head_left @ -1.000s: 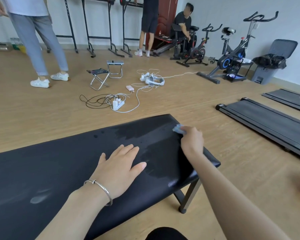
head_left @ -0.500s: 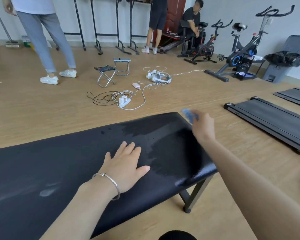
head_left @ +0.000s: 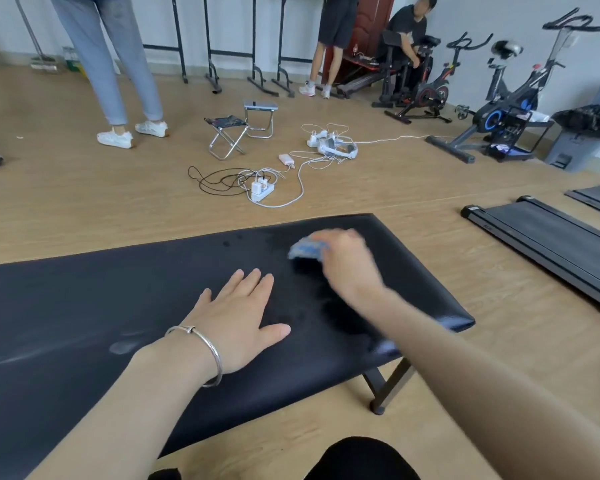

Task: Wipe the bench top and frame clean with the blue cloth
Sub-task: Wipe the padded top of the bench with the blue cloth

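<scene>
Since the earlier frame the right hand has swept the blue cloth inward from the bench corner; it now sits at one o'clock of the flat, relaxed left hand. Clutched in a wad, the cloth looks soft, light and limp, best held bunched

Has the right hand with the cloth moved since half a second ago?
Yes. The right hand, gripping the blue cloth, has come in from the far end corner of the bench top toward the resting left hand.
</scene>
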